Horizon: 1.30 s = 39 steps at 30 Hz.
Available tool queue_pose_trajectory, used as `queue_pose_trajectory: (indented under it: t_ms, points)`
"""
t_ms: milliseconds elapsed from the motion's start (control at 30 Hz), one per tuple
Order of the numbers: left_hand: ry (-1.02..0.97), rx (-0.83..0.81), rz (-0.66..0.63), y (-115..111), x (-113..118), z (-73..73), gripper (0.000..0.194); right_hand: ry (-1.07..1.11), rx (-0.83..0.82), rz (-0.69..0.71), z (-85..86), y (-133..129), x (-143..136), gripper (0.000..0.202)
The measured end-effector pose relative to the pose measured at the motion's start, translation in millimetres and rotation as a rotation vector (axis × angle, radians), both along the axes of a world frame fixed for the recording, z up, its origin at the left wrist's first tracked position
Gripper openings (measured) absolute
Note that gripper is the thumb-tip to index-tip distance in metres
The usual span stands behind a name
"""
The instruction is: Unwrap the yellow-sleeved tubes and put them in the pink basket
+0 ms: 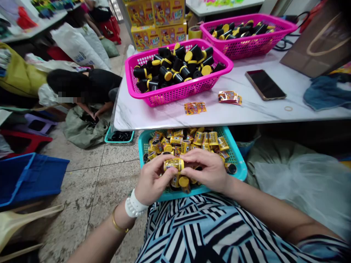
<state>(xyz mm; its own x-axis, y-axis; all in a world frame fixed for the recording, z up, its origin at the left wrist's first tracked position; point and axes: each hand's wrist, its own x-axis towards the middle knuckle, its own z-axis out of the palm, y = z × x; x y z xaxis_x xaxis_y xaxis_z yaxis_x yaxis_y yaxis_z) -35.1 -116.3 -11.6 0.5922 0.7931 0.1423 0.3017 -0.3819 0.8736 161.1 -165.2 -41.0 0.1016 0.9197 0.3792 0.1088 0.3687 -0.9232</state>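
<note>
Two hands, the left [156,177] and the right [205,170], pinch one yellow-wrapped canister [173,164] between their fingers, over one teal basket [241,170] of similar wrapped canisters [197,138]. On the bench [164,116] beyond, two pink baskets [178,95] hold black, yellow-lidded canisters [177,65]; two small piles of labels [195,108] and one phone [265,84] lie near them.
</note>
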Motion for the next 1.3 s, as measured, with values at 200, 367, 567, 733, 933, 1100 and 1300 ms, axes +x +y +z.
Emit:
queue_pose_trajectory:
  t_ms: [200,367,567,733,933,1100,1300]
  points:
    - [-0.007,0.445,-0.172,12,0,2.9,0.033,0.539,-0.597,0.248,4.7,10,-4,0.028]
    - [0.026,0.77,-0.342,37,-3,-6.5,0.044,0.779,-0.743,0.28,1.5,19,-7,0.038]
    - [0.035,0.681,-0.269,59,14,14.1,0.03,0.703,-0.58,0.232,14.1,36,0,0.035]
    - [-0.114,-0.104,-0.026,59,35,30.5,0.036,0.314,-0.243,0.118,29.9,42,13,0.045]
    - [-0.268,-0.428,-0.083,46,38,33.2,0.047,-0.23,0.108,-0.036,39.0,38,22,0.043]
    - [-0.244,-0.478,-0.12,42,32,40.3,0.043,-0.461,0.316,0.077,51.8,36,31,0.046]
    - [-0.163,-0.025,-0.008,33,30,32.7,0.025,-0.411,0.202,-0.017,42.6,32,25,0.033]
